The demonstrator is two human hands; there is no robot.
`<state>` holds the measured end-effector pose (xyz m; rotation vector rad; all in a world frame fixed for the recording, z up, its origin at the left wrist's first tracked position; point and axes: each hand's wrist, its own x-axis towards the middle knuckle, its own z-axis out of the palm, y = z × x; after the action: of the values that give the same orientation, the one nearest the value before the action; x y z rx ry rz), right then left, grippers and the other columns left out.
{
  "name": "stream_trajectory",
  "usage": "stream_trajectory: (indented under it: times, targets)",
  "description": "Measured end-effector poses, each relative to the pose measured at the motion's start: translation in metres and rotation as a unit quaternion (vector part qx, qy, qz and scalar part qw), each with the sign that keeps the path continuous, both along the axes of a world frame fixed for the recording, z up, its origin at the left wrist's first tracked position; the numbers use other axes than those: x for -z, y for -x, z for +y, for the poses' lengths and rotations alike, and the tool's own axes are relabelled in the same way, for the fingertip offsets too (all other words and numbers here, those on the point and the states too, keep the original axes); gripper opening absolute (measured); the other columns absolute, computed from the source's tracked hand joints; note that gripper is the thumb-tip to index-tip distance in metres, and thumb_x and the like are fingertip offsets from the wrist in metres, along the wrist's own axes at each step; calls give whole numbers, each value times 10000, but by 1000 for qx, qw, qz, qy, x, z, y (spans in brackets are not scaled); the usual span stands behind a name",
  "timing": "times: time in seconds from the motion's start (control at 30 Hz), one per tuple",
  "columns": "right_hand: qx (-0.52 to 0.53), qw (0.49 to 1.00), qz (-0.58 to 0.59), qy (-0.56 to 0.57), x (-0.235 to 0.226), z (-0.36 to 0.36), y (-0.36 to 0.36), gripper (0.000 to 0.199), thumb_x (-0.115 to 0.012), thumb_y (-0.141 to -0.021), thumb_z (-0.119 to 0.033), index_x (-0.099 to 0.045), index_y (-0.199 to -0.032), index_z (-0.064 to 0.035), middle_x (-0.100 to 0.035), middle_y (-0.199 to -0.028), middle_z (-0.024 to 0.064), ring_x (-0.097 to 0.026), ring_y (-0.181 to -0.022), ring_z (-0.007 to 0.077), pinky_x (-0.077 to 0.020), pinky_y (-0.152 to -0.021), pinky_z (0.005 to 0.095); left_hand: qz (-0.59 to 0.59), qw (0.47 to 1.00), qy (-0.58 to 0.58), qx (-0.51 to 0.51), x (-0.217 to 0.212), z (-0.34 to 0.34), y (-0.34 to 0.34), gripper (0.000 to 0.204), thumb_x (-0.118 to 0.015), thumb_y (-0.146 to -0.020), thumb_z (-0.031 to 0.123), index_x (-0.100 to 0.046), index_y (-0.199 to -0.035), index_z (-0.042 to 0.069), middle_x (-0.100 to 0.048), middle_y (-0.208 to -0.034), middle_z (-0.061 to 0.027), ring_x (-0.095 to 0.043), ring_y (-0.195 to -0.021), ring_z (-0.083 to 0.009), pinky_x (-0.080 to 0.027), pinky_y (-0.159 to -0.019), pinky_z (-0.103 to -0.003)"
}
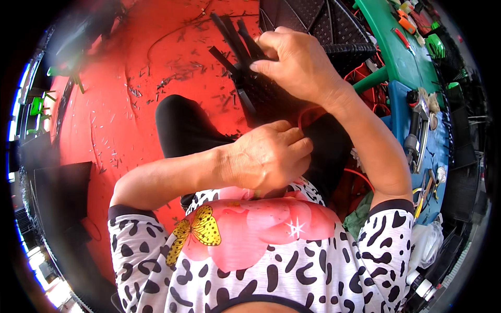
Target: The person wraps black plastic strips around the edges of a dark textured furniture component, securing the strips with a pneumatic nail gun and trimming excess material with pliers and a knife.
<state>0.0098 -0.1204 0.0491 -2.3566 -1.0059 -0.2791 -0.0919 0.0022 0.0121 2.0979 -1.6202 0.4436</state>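
Observation:
My right hand (295, 65) is raised in front of me and grips a fan of several black flat plastic strips (235, 44) that stick up and to the left. The strips belong to a black woven piece (263, 96) resting over my lap. Lower down, my left hand (269, 156) is closed against the near edge of that woven piece, close to my body; what its fingers pinch is hidden. My knee in black trousers (182, 125) is under the work.
The red floor (120, 99) is littered with small black strip offcuts. A black woven panel (318, 23) stands at the top. On the right are a green table (402, 52) with tools and a blue surface (433, 156) holding a power tool (415, 130) and pliers.

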Motion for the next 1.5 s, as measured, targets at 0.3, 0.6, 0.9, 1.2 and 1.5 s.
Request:
stream_trajectory:
  times: [0.3, 0.6, 0.9, 1.2, 1.5]
  targets:
    - [-37, 963, -94, -249, 42, -25, 12, 132, -705, -743, 9, -647, -859, -20, -606, -796, 97, -628, -704, 235, -498, -615, 296, -154, 983, 98, -13, 7, 5, -46, 128, -571, -550, 168, -519, -569, 53, -470, -671, -61, -513, -652, -222, -442, -636, -354]
    - [-10, 935, -68, -349, 54, -29, 14, 109, -680, -786, 46, -634, -881, 15, -631, -865, 105, -623, -750, 187, -495, -675, 263, -191, 955, 113, -199, -8, 19, -73, 234, -667, -664, 86, -540, -842, 1, -549, -871, -138, -584, -816, -312, -489, -802, -439]
    - [-36, 904, 87, -416, 44, 0, 24, 75, -632, -887, -56, -602, -853, 4, -617, -750, 42, -528, -630, 81, -450, -600, 212, 0, 937, 79, -340, 12, 38, -69, 239, -656, -748, 85, -536, -947, 29, -571, -786, -114, -597, -725, -320, -471, -600, -402]
    - [-38, 850, 231, -471, 30, 8, 35, 275, -577, -936, -101, -468, -696, -25, -567, -658, 56, -466, -572, 75, -381, -525, 204, 12, 925, 243, -291, 30, 41, -72, 229, -658, -734, 64, -572, -940, 17, -579, -753, -122, -585, -662, -318, -469, -563, -369]
    - [-59, 944, 245, -213, -30, 5, 28, 185, -568, -938, -123, -557, -825, 23, -563, -779, 97, -505, -621, 111, -369, -519, 214, -1, 918, 280, -281, 35, 45, -62, 208, -656, -701, 42, -573, -890, 19, -539, -697, -108, -556, -603, -302, -450, -521, -367]
